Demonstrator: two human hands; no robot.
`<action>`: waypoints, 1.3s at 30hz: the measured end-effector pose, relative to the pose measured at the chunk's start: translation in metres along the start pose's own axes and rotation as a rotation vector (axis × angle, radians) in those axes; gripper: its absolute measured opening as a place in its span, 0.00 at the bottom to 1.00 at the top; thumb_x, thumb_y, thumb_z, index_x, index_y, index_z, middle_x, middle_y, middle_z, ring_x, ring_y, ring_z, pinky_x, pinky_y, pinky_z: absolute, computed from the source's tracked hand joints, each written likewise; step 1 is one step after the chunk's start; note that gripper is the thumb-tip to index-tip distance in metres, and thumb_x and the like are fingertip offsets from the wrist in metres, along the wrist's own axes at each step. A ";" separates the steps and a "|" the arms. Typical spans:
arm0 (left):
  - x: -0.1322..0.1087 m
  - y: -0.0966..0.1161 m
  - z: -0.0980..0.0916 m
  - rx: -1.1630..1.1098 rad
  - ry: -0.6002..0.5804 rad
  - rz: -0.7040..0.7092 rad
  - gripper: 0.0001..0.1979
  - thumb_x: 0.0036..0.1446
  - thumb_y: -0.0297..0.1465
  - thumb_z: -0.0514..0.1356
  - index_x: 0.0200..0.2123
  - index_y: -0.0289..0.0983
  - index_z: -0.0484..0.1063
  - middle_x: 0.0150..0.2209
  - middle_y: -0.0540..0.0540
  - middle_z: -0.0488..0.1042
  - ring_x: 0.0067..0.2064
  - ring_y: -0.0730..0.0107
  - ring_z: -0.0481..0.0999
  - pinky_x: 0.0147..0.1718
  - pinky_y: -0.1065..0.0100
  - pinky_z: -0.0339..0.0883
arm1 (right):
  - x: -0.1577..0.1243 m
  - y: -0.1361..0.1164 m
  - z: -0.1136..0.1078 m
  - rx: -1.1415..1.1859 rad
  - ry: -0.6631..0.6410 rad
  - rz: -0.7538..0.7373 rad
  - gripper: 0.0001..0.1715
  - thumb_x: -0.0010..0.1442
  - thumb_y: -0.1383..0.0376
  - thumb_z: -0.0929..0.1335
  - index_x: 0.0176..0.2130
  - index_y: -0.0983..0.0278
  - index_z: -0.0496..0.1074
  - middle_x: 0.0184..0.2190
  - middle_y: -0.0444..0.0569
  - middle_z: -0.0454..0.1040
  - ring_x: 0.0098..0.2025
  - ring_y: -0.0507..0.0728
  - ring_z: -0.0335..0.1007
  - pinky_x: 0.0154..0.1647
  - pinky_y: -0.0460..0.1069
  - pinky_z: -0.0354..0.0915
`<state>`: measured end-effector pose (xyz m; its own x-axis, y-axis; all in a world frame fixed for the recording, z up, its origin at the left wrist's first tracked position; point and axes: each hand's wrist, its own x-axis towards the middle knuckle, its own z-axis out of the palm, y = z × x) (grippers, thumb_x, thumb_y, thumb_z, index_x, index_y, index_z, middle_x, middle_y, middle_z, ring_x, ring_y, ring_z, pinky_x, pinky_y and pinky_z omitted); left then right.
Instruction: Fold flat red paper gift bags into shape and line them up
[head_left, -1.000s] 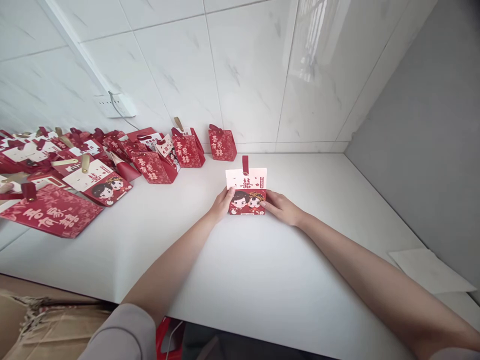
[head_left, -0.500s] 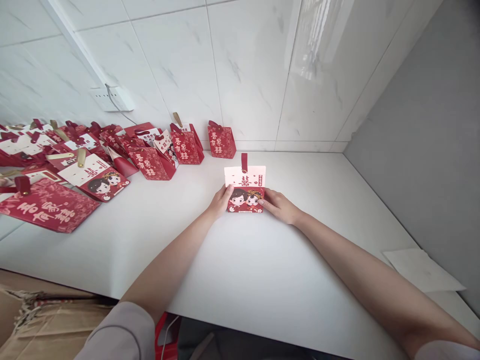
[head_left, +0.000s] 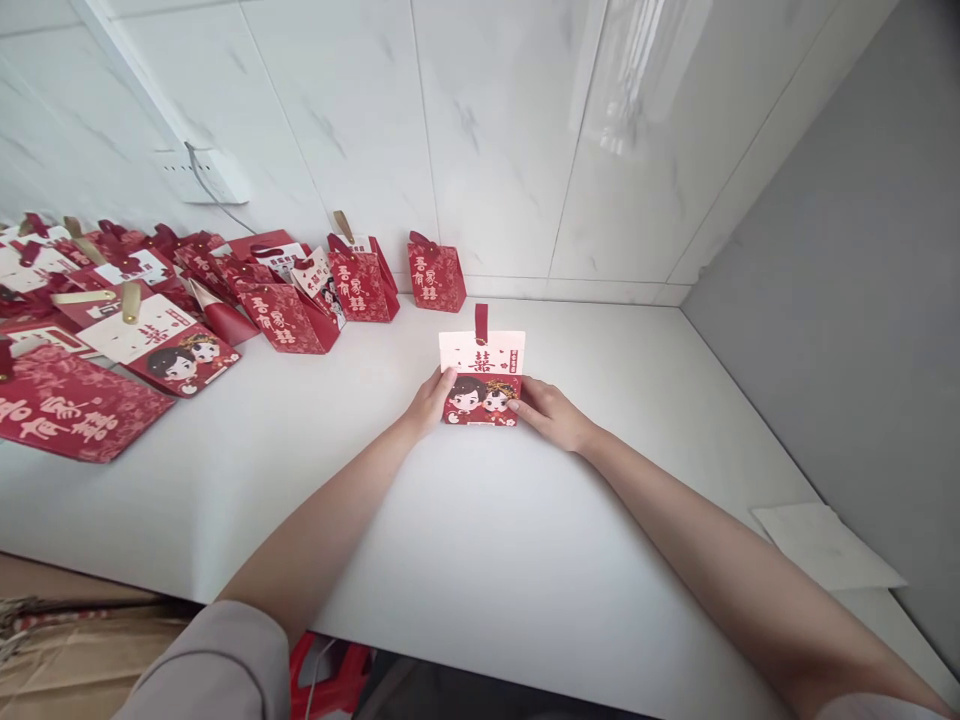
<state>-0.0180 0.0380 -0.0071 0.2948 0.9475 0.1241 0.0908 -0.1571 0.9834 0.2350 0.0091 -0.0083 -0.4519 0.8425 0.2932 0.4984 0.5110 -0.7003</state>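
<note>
Upright on the white table [head_left: 480, 540] stands a small red and white gift box [head_left: 482, 385] with a cartoon couple on its front and a dark red ribbon loop [head_left: 481, 324] on top. My left hand [head_left: 431, 402] grips its left side, thumb on the front edge. At the right side my right hand [head_left: 553, 412] holds it too, with the thumb over the front near the lower right. The fingers behind the box are hidden.
Many similar boxes crowd the left, among them a large red box [head_left: 79, 405] and a cartoon-couple box [head_left: 169, 345]. A lone red box [head_left: 436, 275] stands by the tiled wall. White paper [head_left: 825, 545] lies at right; a cardboard box [head_left: 82, 660] is below left.
The camera view has shifted slightly, so the scene sits a little further left. Both hands keep their hold on the gift box, which looks unchanged on the table.
</note>
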 end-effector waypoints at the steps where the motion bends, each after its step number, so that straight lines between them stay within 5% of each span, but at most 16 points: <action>1: 0.001 -0.001 0.000 -0.020 -0.006 0.000 0.35 0.64 0.55 0.52 0.62 0.36 0.67 0.62 0.40 0.71 0.62 0.51 0.72 0.62 0.54 0.65 | 0.000 0.000 0.000 0.001 -0.001 0.004 0.32 0.70 0.47 0.59 0.65 0.58 0.63 0.61 0.54 0.72 0.60 0.66 0.71 0.62 0.63 0.66; 5: 0.003 -0.006 0.000 -0.002 0.034 0.037 0.34 0.62 0.54 0.55 0.62 0.37 0.64 0.61 0.40 0.73 0.60 0.50 0.73 0.60 0.53 0.67 | -0.003 0.002 0.003 0.059 0.011 0.023 0.36 0.69 0.46 0.61 0.70 0.55 0.55 0.65 0.53 0.68 0.63 0.66 0.68 0.63 0.64 0.64; 8: 0.005 -0.004 0.000 0.032 0.106 0.088 0.31 0.64 0.52 0.53 0.61 0.37 0.65 0.59 0.41 0.74 0.61 0.53 0.73 0.61 0.55 0.66 | -0.007 0.004 0.005 0.153 0.055 -0.022 0.51 0.67 0.47 0.64 0.74 0.50 0.32 0.74 0.55 0.50 0.64 0.64 0.67 0.65 0.64 0.63; 10: 0.005 -0.001 0.000 0.032 0.149 0.100 0.30 0.66 0.52 0.51 0.63 0.39 0.63 0.61 0.43 0.73 0.62 0.55 0.72 0.62 0.56 0.66 | -0.009 0.004 0.006 0.140 0.045 -0.084 0.56 0.65 0.47 0.67 0.73 0.49 0.27 0.76 0.55 0.41 0.67 0.65 0.63 0.67 0.64 0.62; 14: 0.002 0.008 0.002 0.040 0.181 0.073 0.31 0.66 0.51 0.51 0.68 0.46 0.58 0.65 0.49 0.68 0.64 0.57 0.70 0.64 0.58 0.63 | -0.010 0.004 0.008 -0.029 -0.002 -0.119 0.53 0.62 0.46 0.69 0.73 0.51 0.39 0.75 0.54 0.40 0.74 0.68 0.48 0.71 0.65 0.57; 18: 0.000 0.012 0.004 0.046 0.130 0.082 0.33 0.65 0.52 0.53 0.69 0.45 0.58 0.68 0.50 0.65 0.69 0.56 0.63 0.68 0.60 0.59 | -0.007 0.008 0.011 -0.026 0.055 -0.104 0.45 0.65 0.49 0.67 0.72 0.52 0.45 0.73 0.55 0.47 0.72 0.67 0.53 0.71 0.64 0.58; 25: -0.005 0.007 0.002 0.093 -0.129 0.208 0.30 0.63 0.48 0.58 0.63 0.41 0.64 0.63 0.40 0.69 0.64 0.49 0.69 0.62 0.53 0.66 | -0.006 0.011 0.011 -0.028 0.142 -0.067 0.46 0.62 0.58 0.70 0.70 0.51 0.46 0.70 0.56 0.51 0.69 0.69 0.58 0.65 0.65 0.65; 29: -0.011 0.008 0.005 0.322 -0.234 0.336 0.46 0.47 0.44 0.72 0.67 0.45 0.57 0.65 0.37 0.63 0.66 0.42 0.65 0.63 0.47 0.64 | -0.008 0.010 0.010 -0.045 0.178 -0.034 0.50 0.59 0.59 0.71 0.70 0.50 0.43 0.68 0.58 0.53 0.66 0.72 0.62 0.60 0.66 0.70; 31: -0.012 0.007 0.006 0.413 -0.240 0.339 0.50 0.42 0.43 0.75 0.67 0.46 0.58 0.66 0.37 0.61 0.65 0.39 0.65 0.63 0.45 0.64 | -0.009 0.010 0.011 -0.057 0.172 -0.053 0.51 0.58 0.59 0.71 0.70 0.50 0.43 0.68 0.58 0.53 0.65 0.73 0.63 0.59 0.67 0.70; 39: -0.010 0.000 0.005 0.525 -0.104 0.326 0.36 0.52 0.39 0.69 0.63 0.45 0.63 0.62 0.39 0.69 0.57 0.43 0.74 0.52 0.50 0.74 | -0.009 0.007 0.012 -0.095 0.246 -0.097 0.45 0.60 0.51 0.70 0.68 0.52 0.49 0.68 0.58 0.53 0.66 0.72 0.62 0.57 0.64 0.72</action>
<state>-0.0166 0.0268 -0.0086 0.4748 0.7997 0.3674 0.4280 -0.5746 0.6976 0.2338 0.0035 -0.0237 -0.3137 0.7991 0.5129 0.5338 0.5952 -0.6007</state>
